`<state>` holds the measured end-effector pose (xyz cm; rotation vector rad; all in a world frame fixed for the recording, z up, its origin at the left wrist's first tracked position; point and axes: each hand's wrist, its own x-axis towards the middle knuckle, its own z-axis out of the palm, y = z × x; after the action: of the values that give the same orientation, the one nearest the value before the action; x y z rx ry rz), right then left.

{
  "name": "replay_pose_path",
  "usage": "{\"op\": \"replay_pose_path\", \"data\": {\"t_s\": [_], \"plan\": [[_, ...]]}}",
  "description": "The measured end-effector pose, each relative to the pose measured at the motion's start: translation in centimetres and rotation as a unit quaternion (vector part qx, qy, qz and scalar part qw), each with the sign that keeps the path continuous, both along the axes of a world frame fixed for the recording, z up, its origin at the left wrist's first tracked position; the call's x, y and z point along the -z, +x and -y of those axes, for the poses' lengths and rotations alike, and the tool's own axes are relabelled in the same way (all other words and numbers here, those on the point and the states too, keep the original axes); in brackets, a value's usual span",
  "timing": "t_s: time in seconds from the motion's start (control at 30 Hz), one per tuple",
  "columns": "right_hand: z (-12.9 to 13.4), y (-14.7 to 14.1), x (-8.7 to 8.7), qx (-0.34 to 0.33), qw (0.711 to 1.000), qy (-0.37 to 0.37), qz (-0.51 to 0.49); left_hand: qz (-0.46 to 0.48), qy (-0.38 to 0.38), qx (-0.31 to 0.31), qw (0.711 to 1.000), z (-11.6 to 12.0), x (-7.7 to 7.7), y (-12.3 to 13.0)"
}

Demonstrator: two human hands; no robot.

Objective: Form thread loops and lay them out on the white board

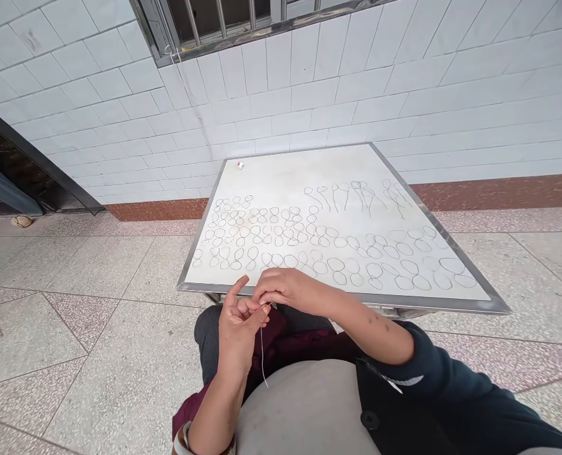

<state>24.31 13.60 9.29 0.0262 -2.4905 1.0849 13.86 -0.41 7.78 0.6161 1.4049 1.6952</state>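
Close to the table's near edge, my left hand [237,321] and my right hand [287,291] meet over my lap. Thumb and fingers of the left hand pinch a thin wire [262,355], whose pale end hangs in a slight curve toward my shirt. Its index finger sticks up, off the wire. My right fingertips are pressed together at the same spot, closed on the wire's upper part. The fingers hide what shape the wire has between them. Rows of thin figure-eight wire loops [337,264] lie on the white tabletop [281,170] just beyond.
Several loops with long tails [341,196] lie at the table's back right. A small white-and-red object [240,165] sits at the far left corner. The grey metal table edge [432,303] is in front of me, and a tiled wall [309,114] stands behind.
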Motion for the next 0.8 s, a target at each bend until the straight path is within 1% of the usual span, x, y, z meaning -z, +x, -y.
{"op": "replay_pose_path", "data": {"t_s": [0.2, 0.27, 0.3, 0.37, 0.43, 0.5, 0.67, 0.8], "plan": [[1.3, -0.4, 1.2, 0.057, 0.998, 0.000, -0.024, -0.005, 0.019, -0.039, 0.999, -0.1, 0.7, 0.1], [1.4, -0.6, 1.7, 0.075, 0.997, -0.012, -0.022, -0.001, 0.019, -0.046, 0.999, -0.2, 0.9, 0.1], [1.3, -0.6, 1.9, 0.090, 0.995, -0.031, -0.019, -0.001, 0.017, -0.048, 0.999, -0.2, 0.9, 0.1], [1.2, -0.6, 2.2, 0.127, 0.987, -0.098, -0.010, -0.005, 0.018, -0.053, 0.998, -0.1, 0.8, 0.1], [1.3, -0.5, 2.3, 0.163, 0.971, -0.173, 0.002, -0.012, 0.023, -0.061, 0.998, -0.1, 0.7, 0.2], [1.8, -0.4, 2.4, 0.185, 0.958, -0.220, 0.014, -0.013, 0.033, -0.072, 0.997, -0.1, 0.6, 0.3], [3.9, -0.8, 2.3, 0.222, 0.940, -0.260, 0.002, 0.001, 0.054, -0.097, 0.994, -0.2, 0.6, 0.5], [5.0, -1.4, 2.7, 0.223, 0.938, -0.263, -0.009, 0.012, 0.051, -0.114, 0.992, -0.3, 1.0, 0.3]]}}
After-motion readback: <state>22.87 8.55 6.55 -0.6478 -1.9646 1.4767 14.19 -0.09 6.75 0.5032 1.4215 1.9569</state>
